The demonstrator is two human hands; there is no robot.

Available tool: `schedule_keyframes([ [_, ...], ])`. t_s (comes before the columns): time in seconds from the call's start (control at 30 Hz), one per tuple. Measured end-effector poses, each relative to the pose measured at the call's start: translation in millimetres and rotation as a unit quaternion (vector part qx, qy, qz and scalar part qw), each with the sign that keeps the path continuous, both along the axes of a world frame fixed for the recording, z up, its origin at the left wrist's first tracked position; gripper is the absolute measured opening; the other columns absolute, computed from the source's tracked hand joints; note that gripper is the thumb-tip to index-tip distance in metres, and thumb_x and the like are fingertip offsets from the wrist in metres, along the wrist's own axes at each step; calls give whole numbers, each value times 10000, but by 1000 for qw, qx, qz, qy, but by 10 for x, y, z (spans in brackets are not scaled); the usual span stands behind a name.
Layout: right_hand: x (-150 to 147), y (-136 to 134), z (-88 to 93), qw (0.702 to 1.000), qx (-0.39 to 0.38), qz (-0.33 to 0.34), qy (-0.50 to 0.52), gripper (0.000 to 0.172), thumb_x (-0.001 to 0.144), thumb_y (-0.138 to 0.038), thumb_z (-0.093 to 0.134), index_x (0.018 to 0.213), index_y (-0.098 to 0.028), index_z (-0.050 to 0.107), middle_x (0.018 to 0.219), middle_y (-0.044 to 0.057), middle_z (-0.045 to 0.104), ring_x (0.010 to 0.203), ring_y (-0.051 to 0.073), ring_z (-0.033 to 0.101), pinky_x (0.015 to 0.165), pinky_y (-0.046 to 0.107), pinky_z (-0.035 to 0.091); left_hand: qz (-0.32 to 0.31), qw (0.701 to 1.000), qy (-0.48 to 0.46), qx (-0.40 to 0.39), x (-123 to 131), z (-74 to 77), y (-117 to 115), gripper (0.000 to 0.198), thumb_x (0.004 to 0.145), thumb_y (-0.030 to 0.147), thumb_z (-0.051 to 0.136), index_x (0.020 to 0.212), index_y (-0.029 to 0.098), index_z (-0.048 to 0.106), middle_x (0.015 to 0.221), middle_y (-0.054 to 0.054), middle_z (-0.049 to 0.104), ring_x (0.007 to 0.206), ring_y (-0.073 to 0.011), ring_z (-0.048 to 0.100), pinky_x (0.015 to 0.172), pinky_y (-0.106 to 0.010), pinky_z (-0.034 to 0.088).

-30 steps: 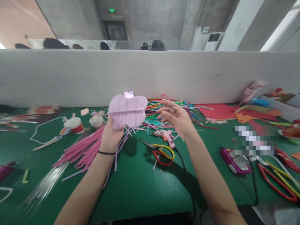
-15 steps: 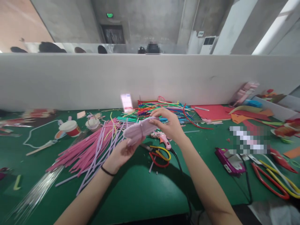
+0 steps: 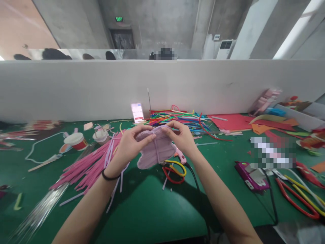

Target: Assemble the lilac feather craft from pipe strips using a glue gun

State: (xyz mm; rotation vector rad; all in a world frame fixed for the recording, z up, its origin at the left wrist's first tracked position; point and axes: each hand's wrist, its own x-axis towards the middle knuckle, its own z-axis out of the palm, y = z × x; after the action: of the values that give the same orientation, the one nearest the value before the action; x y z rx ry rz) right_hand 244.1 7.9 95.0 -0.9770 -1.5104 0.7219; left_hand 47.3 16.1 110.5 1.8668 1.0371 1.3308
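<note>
bright light is coming from the upper right. soft shadows are falling on the green table (image 3: 152,210). corners are looking blurry.

I am seeing pink pipe cleaners (image 3: 86,166) fanning across the green counter (image 3: 152,210), left of centre. A heap of coloured pipe cleaners (image 3: 182,119) is sprawling by the white partition (image 3: 76,88), a phone (image 3: 137,112) leaning just beside it. A red paper cup (image 3: 75,141) is standing farther left; a red sheet (image 3: 232,121) and a purple glue gun (image 3: 251,174) are lying to the right.
</note>
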Motion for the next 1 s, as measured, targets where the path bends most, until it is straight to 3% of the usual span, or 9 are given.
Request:
schedule_keyframes([
  [0.1,17,-1,-14,999,38,-17,-32,205,870,-402,642,915,-205,673,917,34,721,852,170,656,747,284,504,13,1000,-6,0,149,-8,22,165,699,344,838,819,245,781,836,-38,762,828,-253,696,839,-371,538],
  [0.2,39,-15,-3,995,69,-19,-67,123,858,-314,660,930,-222,697,955,28,743,895,177,679,823,309,509,-3,1000,5,5,207,-88,40,133,735,321,809,843,247,784,862,-38,770,851,-252,699,850,-371,536],
  [0.33,59,-26,20,987,95,-22,-124,70,866,-272,656,885,-224,704,920,14,742,869,166,678,802,295,494,-8,999,27,29,223,-183,74,121,767,299,773,871,238,774,897,-38,771,885,-247,699,871,-367,530],
  [0.47,60,-16,16,979,104,-27,-173,66,877,-258,629,864,-207,669,890,19,721,841,165,652,769,288,468,-17,1000,20,1,227,-237,114,128,748,298,780,860,234,782,881,-50,768,870,-251,702,864,-376,542],
  [0.7,14,20,-19,975,102,-28,-198,58,872,-240,589,857,-187,606,877,28,687,814,161,614,744,280,437,4,1000,19,-3,195,-306,132,170,740,313,791,892,238,797,882,-50,779,863,-255,719,840,-375,567],
  [1.0,31,87,-91,982,75,-10,-170,62,858,-244,625,854,-182,627,848,3,688,787,145,619,726,264,441,-9,992,120,34,150,-209,147,155,797,339,736,856,195,751,829,-25,766,770,-194,699,723,-293,536],
])
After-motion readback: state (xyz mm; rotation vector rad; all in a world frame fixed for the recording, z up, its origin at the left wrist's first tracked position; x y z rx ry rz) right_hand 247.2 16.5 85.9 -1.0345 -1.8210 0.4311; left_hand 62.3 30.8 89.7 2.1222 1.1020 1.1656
